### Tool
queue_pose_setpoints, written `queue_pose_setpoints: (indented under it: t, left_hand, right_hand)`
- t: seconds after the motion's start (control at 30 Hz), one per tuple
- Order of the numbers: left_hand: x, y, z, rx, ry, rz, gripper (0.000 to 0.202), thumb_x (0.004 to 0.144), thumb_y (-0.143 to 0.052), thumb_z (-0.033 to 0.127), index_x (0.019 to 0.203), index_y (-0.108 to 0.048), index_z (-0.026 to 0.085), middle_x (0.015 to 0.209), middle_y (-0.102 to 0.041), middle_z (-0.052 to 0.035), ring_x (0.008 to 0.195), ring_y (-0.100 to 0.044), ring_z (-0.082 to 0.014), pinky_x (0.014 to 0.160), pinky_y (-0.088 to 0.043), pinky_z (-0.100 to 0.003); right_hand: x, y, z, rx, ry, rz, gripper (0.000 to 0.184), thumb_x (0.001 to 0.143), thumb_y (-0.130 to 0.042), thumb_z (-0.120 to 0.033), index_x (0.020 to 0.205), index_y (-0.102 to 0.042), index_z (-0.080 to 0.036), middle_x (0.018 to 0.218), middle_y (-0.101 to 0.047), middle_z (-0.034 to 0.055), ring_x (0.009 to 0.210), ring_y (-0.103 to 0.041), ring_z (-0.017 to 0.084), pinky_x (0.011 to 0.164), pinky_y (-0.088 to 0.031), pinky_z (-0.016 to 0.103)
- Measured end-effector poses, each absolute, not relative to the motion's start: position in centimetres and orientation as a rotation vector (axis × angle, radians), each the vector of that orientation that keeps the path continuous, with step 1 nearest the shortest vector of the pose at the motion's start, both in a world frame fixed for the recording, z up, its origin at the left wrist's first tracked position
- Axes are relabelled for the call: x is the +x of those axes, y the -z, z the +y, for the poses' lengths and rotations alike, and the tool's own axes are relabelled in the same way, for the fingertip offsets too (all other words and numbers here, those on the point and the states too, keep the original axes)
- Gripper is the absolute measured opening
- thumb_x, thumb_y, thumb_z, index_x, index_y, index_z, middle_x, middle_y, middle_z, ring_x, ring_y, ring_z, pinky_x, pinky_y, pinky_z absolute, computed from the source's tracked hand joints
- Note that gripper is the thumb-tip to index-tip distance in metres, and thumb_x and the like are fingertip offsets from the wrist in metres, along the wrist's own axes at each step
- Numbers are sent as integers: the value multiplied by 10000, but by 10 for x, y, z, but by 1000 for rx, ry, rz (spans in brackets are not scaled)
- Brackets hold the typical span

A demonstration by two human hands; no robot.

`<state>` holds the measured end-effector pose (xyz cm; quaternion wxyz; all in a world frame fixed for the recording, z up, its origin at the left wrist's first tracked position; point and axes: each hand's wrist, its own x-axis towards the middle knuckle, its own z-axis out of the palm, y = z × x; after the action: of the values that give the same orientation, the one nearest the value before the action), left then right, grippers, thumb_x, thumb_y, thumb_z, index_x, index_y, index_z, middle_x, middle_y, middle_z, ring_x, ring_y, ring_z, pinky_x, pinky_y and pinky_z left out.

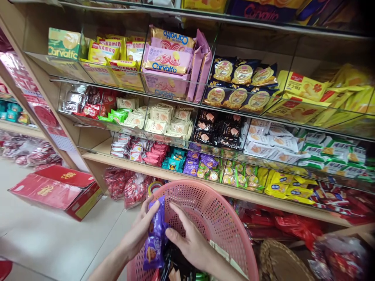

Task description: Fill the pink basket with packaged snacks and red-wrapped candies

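Note:
Over a pink plastic basket (205, 191), my left hand (137, 228) is closed around several purple snack packets (158, 218), with the thumb across their front. My right hand (187, 236) is beside them on the right, fingers apart and thumb at the packets' edge; whether it touches them I cannot tell. In the basket below lie black wrapped packets (177, 263) and cream-coloured packets (219, 249), partly hidden by my right forearm. More purple packets (191, 164) sit on the lowest shelf, between teal packets (174, 160) and green-edged clear ones (209, 171).
Glass-fronted shelves (172, 93) of wrapped snacks stretch across the view. A red carton (55, 187) lies on the tiled floor (64, 238) at left, near bagged red goods (136, 191). A woven basket (281, 261) stands at lower right. A tape roll (155, 186) is behind the pink basket.

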<state>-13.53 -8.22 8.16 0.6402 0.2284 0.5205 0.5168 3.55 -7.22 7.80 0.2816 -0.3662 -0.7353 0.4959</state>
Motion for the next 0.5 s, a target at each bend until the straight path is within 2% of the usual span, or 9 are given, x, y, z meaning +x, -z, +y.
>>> queue_pose_setpoints:
  t: [0.1, 0.23, 0.37, 0.5]
  left_hand:
    - [-150, -77, -103, 692, -1061, 1253, 848, 700, -675, 408, 1392, -192, 317, 1333, -485, -70, 1130, -535, -207, 909, -477, -321]
    - [-158, -42, -122, 1060, -903, 1415, 881, 633, -686, 458, 1370, -279, 201, 1244, -545, -120, 1068, -561, -278, 889, -484, -391]
    - [-149, -5, -130, 1517, -830, 1706, 791, 618, -655, 356, 1331, -356, 184, 1278, -499, -141, 1172, -478, -310, 987, -396, -443]
    - [-140, 3, -131, 1613, -692, 1896, 784, 625, -607, 363, 1327, -349, 127, 1269, -491, -181, 1165, -490, -317, 968, -414, -453]
  right_hand:
    - [52, -71, -76, -1077, -1391, -1849, 567, 849, -484, -467, 1359, -303, -297, 1440, -329, 33, 1322, -285, 190, 1092, -245, 398]
    - [78, -54, -82, -1154, -1427, -1698, 508, 852, -483, -456, 1313, -357, -285, 1379, -407, 64, 1260, -385, 191, 1046, -320, 385]
    - [97, -37, -94, -1185, -1468, -1583, 469, 846, -488, -457, 1270, -405, -276, 1347, -438, 83, 1215, -439, 199, 1010, -362, 377]
    - [104, -25, -107, -1207, -1422, -1444, 467, 801, -539, -486, 1210, -479, -269, 1297, -488, 98, 1137, -511, 221, 946, -424, 366]
